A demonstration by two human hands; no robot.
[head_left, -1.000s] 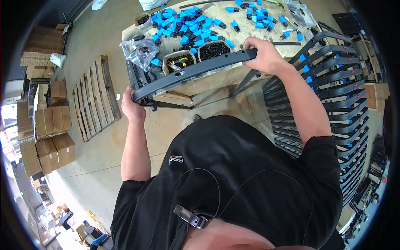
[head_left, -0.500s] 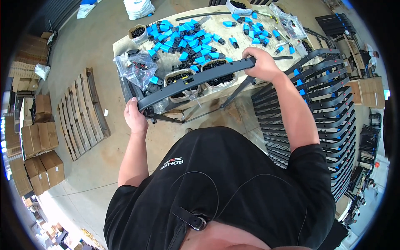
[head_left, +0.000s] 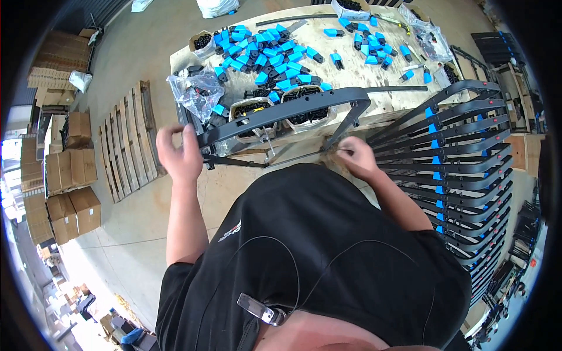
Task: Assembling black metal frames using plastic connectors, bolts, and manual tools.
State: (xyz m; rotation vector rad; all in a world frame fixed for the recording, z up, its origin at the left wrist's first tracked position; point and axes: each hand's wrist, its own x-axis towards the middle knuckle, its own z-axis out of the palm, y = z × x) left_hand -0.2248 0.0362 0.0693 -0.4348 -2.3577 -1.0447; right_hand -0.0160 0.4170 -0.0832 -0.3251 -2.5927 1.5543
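A black metal tube frame (head_left: 281, 111) with rounded corners stands at the near edge of the workbench. My left hand (head_left: 179, 157) is beside the left end of its top bar, thumb and fingers apart, and nothing shows in it. Close to the lower part of the frame's right leg is my right hand (head_left: 358, 159). Its fingers are curled together, and what they may hold is too small to make out. Behind the top bar sit two boxes of small black parts, a left box (head_left: 253, 109) and a right box (head_left: 306, 114).
Many blue-and-black plastic pieces (head_left: 275, 55) lie heaped on the wooden workbench (head_left: 374, 105). A clear plastic bag (head_left: 199, 93) rests at its left corner. Stacked black frames (head_left: 462, 169) stand close on my right. A wooden pallet (head_left: 126, 140) and cardboard boxes (head_left: 70, 169) are at left.
My right hand has let go of the frame's right corner and moved down toward its leg. My left hand has loosened from the bar's left end, its fingers now spread.
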